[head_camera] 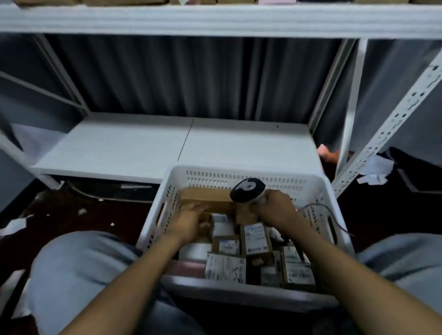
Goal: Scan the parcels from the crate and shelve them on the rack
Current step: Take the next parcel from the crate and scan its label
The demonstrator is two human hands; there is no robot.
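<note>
Head view: one white slotted crate (239,295) sits between the knees, just before the rack's lower shelf (119,145). It holds roughly ten labelled parcels (256,239), packed close together, and one flat carton (203,197) lying crosswise at the far end. The right hand (275,208) grips one scanner (247,190), head aimed left. The left hand (189,224) rests among the parcels, its grip too blurred to tell.

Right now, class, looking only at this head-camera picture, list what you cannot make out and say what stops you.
Parcel labels in the crate: print too small and blurred, head view.
Left hand: motion blur hides whether it grips a parcel.
Scanner handle: covered by the right hand gripping it.
Top-shelf boxes: cut off by the picture's upper edge.
Pink object: half hidden behind the rack post.
</note>
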